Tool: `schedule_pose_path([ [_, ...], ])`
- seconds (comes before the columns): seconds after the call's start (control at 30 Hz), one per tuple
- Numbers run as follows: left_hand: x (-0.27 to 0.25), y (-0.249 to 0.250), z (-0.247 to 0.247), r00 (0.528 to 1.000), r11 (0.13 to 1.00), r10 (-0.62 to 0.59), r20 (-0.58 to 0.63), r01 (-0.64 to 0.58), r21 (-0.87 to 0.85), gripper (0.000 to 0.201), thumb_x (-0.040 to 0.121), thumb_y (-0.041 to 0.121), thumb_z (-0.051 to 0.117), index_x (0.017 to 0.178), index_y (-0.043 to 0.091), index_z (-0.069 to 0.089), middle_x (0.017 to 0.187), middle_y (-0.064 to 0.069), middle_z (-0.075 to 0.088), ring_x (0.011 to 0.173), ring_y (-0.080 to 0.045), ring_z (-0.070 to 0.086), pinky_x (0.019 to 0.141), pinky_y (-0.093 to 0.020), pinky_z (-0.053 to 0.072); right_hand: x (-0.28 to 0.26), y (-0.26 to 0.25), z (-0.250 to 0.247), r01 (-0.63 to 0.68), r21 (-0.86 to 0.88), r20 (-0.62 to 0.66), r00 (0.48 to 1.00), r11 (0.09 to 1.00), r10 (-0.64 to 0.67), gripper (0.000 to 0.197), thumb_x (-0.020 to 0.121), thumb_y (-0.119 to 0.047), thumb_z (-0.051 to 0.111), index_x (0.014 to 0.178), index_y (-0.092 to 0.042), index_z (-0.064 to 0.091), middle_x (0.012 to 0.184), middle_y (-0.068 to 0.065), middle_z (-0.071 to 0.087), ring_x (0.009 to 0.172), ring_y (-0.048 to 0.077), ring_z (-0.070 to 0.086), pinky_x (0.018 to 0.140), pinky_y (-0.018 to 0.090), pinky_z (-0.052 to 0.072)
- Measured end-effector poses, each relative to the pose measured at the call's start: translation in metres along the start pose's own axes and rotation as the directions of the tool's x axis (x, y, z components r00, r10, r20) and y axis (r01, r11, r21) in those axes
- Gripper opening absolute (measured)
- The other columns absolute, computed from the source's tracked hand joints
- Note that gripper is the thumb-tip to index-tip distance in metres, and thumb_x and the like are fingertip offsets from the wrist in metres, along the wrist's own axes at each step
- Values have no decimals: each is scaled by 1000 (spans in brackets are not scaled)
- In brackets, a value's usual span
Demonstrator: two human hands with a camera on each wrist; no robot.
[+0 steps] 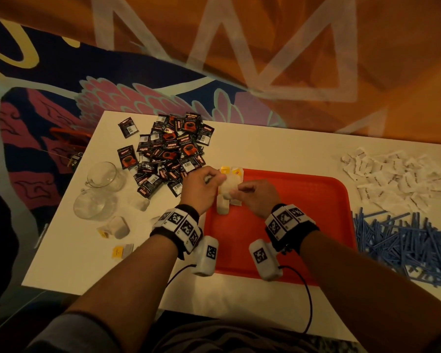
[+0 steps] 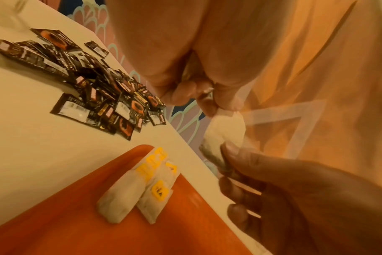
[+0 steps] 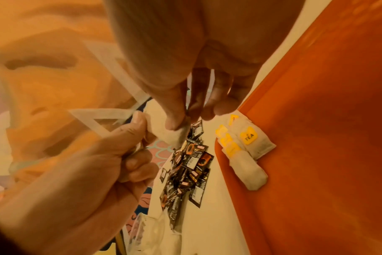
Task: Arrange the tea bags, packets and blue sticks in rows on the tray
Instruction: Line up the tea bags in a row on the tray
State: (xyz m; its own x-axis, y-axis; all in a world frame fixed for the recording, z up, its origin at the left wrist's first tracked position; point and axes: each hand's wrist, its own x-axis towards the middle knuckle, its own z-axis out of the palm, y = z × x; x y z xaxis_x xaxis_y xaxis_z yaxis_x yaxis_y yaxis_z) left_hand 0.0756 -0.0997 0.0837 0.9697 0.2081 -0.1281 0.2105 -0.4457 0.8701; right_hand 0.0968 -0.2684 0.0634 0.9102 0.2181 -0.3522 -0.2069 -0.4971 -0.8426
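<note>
White tabletop point(image 1: 278, 149) over a boldly patterned orange, navy and pink carpet point(image 1: 239, 47): a person's two bare hands meet above the far-left corner of a red tray point(image 1: 303, 212). The left hand point(image 1: 201, 189) pinches one end of a white tea bag point(image 1: 228, 188) between thumb and fingertips; the right hand point(image 1: 256, 200) pinches the other end, so the bag hangs between them, clear of the tray, as both wrist views confirm. Below it, a few tea bags with yellow tags point(image 3: 246, 146) already lie side by side, touching, at the tray's far-left corner; one tag reads "TEA".

Left of the tray, a heap of black coffee packets point(image 1: 168, 151) sprawls across the table, with two lying slightly apart from it. Nearer the person on that side are loose tea bags point(image 1: 117, 228) and a yellow tag point(image 1: 118, 251), beside two clear glass cups point(image 1: 97, 194). Right of the tray, a pile of blue sticks point(image 1: 405, 243) lies tangled near the table's edge, and beyond it a scatter of white paper packets point(image 1: 392, 179). Both wrists wear black bands with white marker-printed blocks point(image 1: 181, 225), and dark cables point(image 1: 308, 301) trail from the wrist units back toward the person.
</note>
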Motion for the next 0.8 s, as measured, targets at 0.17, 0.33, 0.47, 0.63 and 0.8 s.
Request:
schedule_pose_path([
  [0.17,-7,-35,8,994,974,-94,52,81,212,9,92,20,68,86,17,73,90,3,71,86,-11,62,78,-23,45,6,23,5,-199,-152,-71,979,968,190,27,84,-35,73,103,-15,74,102,-1,71,86,12,61,72,23,46],
  [0.33,-18,-69,19,971,892,-90,221,-20,451,18,95,15,57,95,20,75,99,-4,69,93,-23,62,79,-29,43,12,44,16,-336,-250,-50,941,908,334,24,89,-29,69,107,-12,72,109,5,69,88,15,58,75,25,44],
  [0.47,-21,-79,29,939,865,-146,310,-31,501,24,100,20,52,112,21,73,111,-6,67,103,-27,61,89,-34,46,18,60,25,-409,-225,-44,911,884,410,31,88,-26,71,116,-13,69,119,5,66,106,19,60,83,25,45],
  [0.63,-21,-91,36,919,878,-201,340,15,478,33,100,16,49,123,26,69,126,-4,64,115,-27,58,101,-39,45,29,68,34,-420,-297,2,898,858,440,33,89,-30,69,117,-14,68,122,4,65,111,22,60,87,28,46],
  [0.8,-18,-94,39,905,888,-201,375,8,459,35,100,14,48,126,26,67,131,-3,62,120,-25,56,105,-40,43,36,68,40,-410,-318,11,900,855,436,27,86,-29,72,109,-14,71,111,3,68,102,20,62,81,28,49],
])
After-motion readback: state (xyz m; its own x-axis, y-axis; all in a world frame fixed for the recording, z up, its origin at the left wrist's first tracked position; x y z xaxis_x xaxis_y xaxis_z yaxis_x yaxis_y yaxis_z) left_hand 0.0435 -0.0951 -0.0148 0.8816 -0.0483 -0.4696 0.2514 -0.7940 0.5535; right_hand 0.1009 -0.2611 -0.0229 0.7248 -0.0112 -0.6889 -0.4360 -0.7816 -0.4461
